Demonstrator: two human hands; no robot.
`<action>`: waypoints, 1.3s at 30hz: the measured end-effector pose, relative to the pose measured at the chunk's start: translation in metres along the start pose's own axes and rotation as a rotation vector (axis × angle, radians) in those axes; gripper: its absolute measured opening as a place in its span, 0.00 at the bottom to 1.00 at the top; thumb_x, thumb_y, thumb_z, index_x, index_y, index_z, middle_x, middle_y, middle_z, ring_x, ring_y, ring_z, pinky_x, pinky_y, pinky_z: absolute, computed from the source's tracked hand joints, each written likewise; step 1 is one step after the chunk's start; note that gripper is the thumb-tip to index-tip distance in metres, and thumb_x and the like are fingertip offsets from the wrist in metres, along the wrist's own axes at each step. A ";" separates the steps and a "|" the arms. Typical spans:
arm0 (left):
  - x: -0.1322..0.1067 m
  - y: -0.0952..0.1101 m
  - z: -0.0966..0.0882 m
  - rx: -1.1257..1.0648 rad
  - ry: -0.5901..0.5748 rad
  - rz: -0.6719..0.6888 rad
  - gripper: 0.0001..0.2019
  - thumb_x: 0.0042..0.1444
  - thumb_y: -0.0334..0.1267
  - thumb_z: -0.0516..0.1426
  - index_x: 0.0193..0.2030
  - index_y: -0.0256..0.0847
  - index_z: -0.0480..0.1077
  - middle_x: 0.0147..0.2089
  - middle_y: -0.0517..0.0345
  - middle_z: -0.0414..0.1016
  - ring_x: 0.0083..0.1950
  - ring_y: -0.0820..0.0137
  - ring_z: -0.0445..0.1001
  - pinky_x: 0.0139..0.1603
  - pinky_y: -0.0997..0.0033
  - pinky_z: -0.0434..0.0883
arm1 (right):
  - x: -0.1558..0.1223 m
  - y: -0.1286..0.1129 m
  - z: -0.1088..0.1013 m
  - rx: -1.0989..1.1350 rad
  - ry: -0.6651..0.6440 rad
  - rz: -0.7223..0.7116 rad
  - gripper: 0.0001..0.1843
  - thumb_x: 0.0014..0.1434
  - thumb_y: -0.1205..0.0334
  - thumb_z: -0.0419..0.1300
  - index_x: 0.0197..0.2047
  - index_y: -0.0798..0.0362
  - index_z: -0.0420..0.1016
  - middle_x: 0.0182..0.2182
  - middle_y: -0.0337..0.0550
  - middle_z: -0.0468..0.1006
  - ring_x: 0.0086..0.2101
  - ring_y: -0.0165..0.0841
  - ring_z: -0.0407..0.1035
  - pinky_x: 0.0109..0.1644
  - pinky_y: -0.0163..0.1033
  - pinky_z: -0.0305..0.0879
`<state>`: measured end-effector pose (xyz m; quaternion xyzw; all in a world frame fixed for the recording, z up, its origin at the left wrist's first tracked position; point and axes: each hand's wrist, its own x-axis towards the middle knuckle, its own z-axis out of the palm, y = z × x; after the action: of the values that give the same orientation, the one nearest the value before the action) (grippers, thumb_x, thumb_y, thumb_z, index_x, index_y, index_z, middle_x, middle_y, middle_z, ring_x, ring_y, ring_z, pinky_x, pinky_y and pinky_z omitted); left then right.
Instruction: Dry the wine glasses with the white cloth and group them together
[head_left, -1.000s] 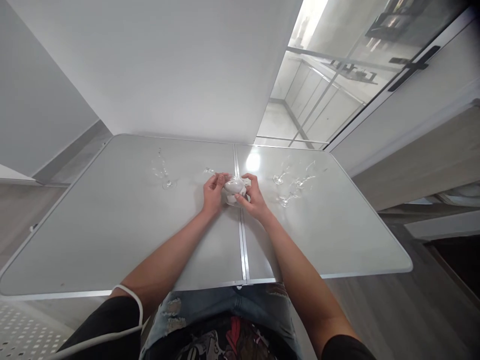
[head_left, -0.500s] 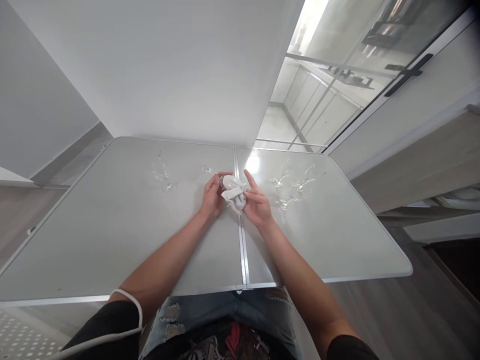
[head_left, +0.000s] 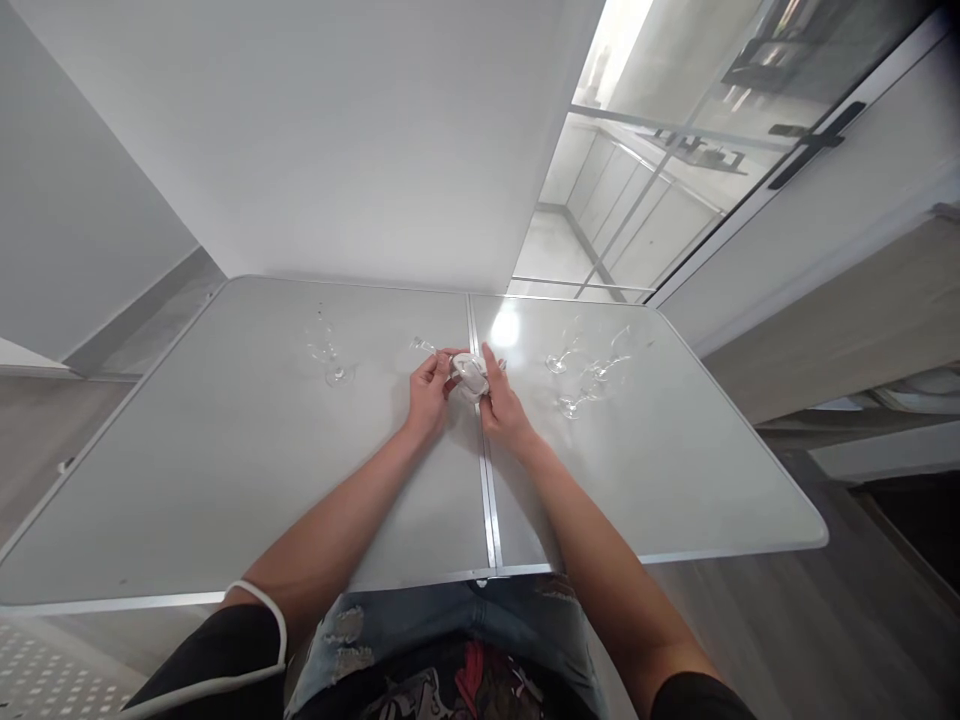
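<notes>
Head view: a person's two bare forearms reach out over a pale grey table point(head_left: 225, 480), and the hands meet near its far middle.
Left hand point(head_left: 427, 392): fingers curled in a narrow grip on the held glass point(head_left: 422, 345), thumb and fingertips pinching it just beside the cloth.
Right hand point(head_left: 501, 405): closed around the cloth point(head_left: 470, 374), index finger stretched along its top and the other fingers cupping it from below.
Held glass: clear and hard to make out. One clear end sticks out to the left past the left fingertips, and the rest is covered by the cloth. It is raised a little above the table, over the centre seam point(head_left: 486, 480).
Cloth: white, bunched into a small wad between the two hands and touching both.
Lone glass point(head_left: 330, 355): a clear stemmed glass upright on the left half of the table, well apart from the hands.
Glasses on the right point(head_left: 581, 375): several clear stemmed glasses close together on the right half. How many I cannot tell, as they overlap and glint.
Light spot point(head_left: 506, 325): a bright reflection on the tabletop just beyond the right hand.
Surroundings: a plain white wall panel point(head_left: 337, 130) behind the table, a glazed door point(head_left: 675, 150) at the upper right.
Near edge: torn blue jeans point(head_left: 450, 620) below the table rim, a white cable point(head_left: 259, 600) looping over the left sleeve.
</notes>
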<state>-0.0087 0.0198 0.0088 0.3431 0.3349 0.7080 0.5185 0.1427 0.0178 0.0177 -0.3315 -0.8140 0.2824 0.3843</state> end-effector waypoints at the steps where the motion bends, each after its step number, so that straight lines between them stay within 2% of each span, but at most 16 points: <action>1: 0.000 0.000 0.000 -0.009 0.006 -0.004 0.19 0.59 0.54 0.62 0.41 0.38 0.78 0.47 0.48 0.81 0.41 0.69 0.77 0.39 0.73 0.72 | -0.001 0.003 0.001 0.134 0.011 0.032 0.45 0.65 0.66 0.49 0.78 0.45 0.28 0.35 0.38 0.76 0.39 0.37 0.72 0.62 0.58 0.62; 2: 0.000 -0.001 -0.001 -0.016 0.014 -0.012 0.19 0.59 0.54 0.61 0.41 0.38 0.78 0.47 0.48 0.81 0.41 0.69 0.77 0.39 0.72 0.72 | -0.001 0.006 0.000 0.252 0.000 0.058 0.46 0.65 0.64 0.52 0.78 0.46 0.29 0.31 0.36 0.75 0.35 0.36 0.71 0.56 0.53 0.67; 4: -0.001 -0.002 -0.001 -0.026 0.030 -0.038 0.19 0.59 0.54 0.62 0.40 0.38 0.77 0.47 0.47 0.81 0.41 0.67 0.78 0.39 0.71 0.73 | 0.000 0.011 -0.004 0.358 -0.048 0.078 0.45 0.63 0.63 0.55 0.77 0.46 0.37 0.26 0.32 0.71 0.31 0.34 0.68 0.51 0.48 0.70; 7: -0.001 -0.006 -0.002 -0.034 0.033 -0.064 0.18 0.58 0.53 0.63 0.41 0.39 0.78 0.49 0.47 0.81 0.45 0.65 0.78 0.42 0.69 0.73 | 0.002 0.013 -0.011 0.173 -0.009 0.061 0.38 0.60 0.68 0.53 0.73 0.44 0.57 0.26 0.32 0.70 0.30 0.33 0.66 0.60 0.55 0.63; 9: -0.002 -0.007 -0.001 -0.033 0.023 -0.052 0.17 0.58 0.52 0.63 0.41 0.39 0.79 0.51 0.47 0.80 0.48 0.65 0.77 0.44 0.68 0.74 | 0.003 0.010 -0.012 0.052 0.064 0.066 0.37 0.58 0.70 0.52 0.70 0.42 0.63 0.29 0.35 0.72 0.31 0.34 0.66 0.65 0.58 0.57; 10: -0.002 -0.007 -0.001 -0.032 0.012 -0.041 0.17 0.58 0.52 0.63 0.42 0.39 0.79 0.52 0.47 0.79 0.49 0.65 0.77 0.44 0.68 0.74 | 0.003 0.008 -0.011 0.055 0.099 0.086 0.37 0.58 0.70 0.51 0.70 0.42 0.62 0.31 0.36 0.73 0.32 0.34 0.67 0.65 0.58 0.57; 12: -0.002 -0.006 -0.001 -0.030 -0.010 -0.019 0.16 0.58 0.51 0.63 0.42 0.39 0.79 0.54 0.47 0.79 0.49 0.65 0.77 0.45 0.68 0.74 | 0.003 0.004 -0.007 0.197 0.133 0.146 0.40 0.58 0.69 0.52 0.73 0.42 0.55 0.32 0.36 0.73 0.32 0.35 0.67 0.59 0.53 0.64; 15: -0.002 -0.005 -0.003 -0.020 -0.029 -0.004 0.17 0.59 0.51 0.63 0.43 0.38 0.80 0.52 0.46 0.79 0.45 0.67 0.77 0.42 0.70 0.73 | 0.005 0.003 -0.004 0.504 0.053 0.190 0.45 0.57 0.67 0.55 0.75 0.43 0.47 0.32 0.36 0.74 0.32 0.34 0.66 0.46 0.44 0.69; 17: -0.002 -0.006 -0.004 -0.024 -0.026 -0.006 0.17 0.59 0.51 0.63 0.43 0.38 0.80 0.51 0.45 0.80 0.43 0.68 0.77 0.40 0.70 0.73 | 0.006 0.005 -0.007 0.580 -0.003 0.196 0.42 0.55 0.67 0.57 0.72 0.45 0.53 0.31 0.35 0.74 0.31 0.33 0.65 0.40 0.40 0.67; 19: -0.003 -0.008 -0.005 -0.037 -0.020 -0.015 0.16 0.59 0.50 0.63 0.41 0.38 0.80 0.51 0.45 0.80 0.44 0.66 0.77 0.42 0.67 0.74 | 0.008 0.008 -0.013 0.533 0.018 0.209 0.37 0.52 0.69 0.56 0.66 0.46 0.63 0.28 0.34 0.71 0.28 0.32 0.63 0.36 0.37 0.64; 22: -0.004 -0.010 -0.004 -0.037 -0.028 -0.032 0.14 0.56 0.48 0.66 0.39 0.37 0.81 0.52 0.43 0.80 0.47 0.62 0.78 0.46 0.63 0.76 | 0.010 0.009 -0.023 0.410 0.127 0.216 0.29 0.48 0.71 0.52 0.54 0.48 0.72 0.23 0.32 0.67 0.25 0.31 0.58 0.31 0.35 0.57; 25: -0.005 -0.012 -0.002 -0.040 -0.032 -0.045 0.15 0.53 0.48 0.68 0.40 0.37 0.81 0.52 0.42 0.80 0.50 0.59 0.79 0.50 0.59 0.76 | 0.009 0.005 -0.025 0.368 0.239 0.223 0.23 0.45 0.71 0.50 0.45 0.48 0.74 0.22 0.32 0.65 0.24 0.30 0.57 0.29 0.34 0.53; 30: -0.005 -0.008 -0.003 -0.073 -0.036 -0.088 0.15 0.49 0.45 0.71 0.40 0.39 0.80 0.51 0.45 0.81 0.51 0.61 0.78 0.52 0.58 0.76 | 0.010 0.002 -0.018 0.518 0.377 0.308 0.23 0.42 0.69 0.51 0.43 0.49 0.73 0.22 0.33 0.67 0.23 0.29 0.58 0.28 0.34 0.52; 34: -0.005 -0.005 -0.004 -0.073 -0.122 -0.188 0.15 0.46 0.41 0.72 0.38 0.41 0.78 0.51 0.51 0.79 0.48 0.66 0.77 0.47 0.63 0.79 | 0.011 0.013 -0.017 0.722 0.454 0.433 0.24 0.36 0.68 0.52 0.40 0.51 0.74 0.21 0.33 0.66 0.20 0.27 0.55 0.25 0.32 0.49; 37: -0.005 -0.006 -0.005 -0.024 -0.205 -0.298 0.15 0.46 0.42 0.72 0.39 0.40 0.78 0.47 0.54 0.77 0.42 0.71 0.76 0.37 0.71 0.79 | 0.011 0.020 -0.017 0.733 0.574 0.452 0.19 0.36 0.68 0.52 0.35 0.51 0.73 0.21 0.32 0.65 0.20 0.25 0.53 0.24 0.32 0.47; 39: -0.006 -0.006 -0.005 -0.029 -0.283 -0.405 0.18 0.46 0.40 0.72 0.44 0.41 0.78 0.41 0.56 0.76 0.36 0.74 0.74 0.35 0.74 0.78 | 0.010 0.022 -0.018 0.686 0.659 0.418 0.15 0.37 0.68 0.53 0.32 0.51 0.72 0.22 0.34 0.66 0.21 0.25 0.54 0.24 0.32 0.48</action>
<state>-0.0090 0.0148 0.0004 0.3572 0.3108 0.5393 0.6964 0.1600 0.0430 0.0163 -0.4131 -0.4269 0.4843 0.6422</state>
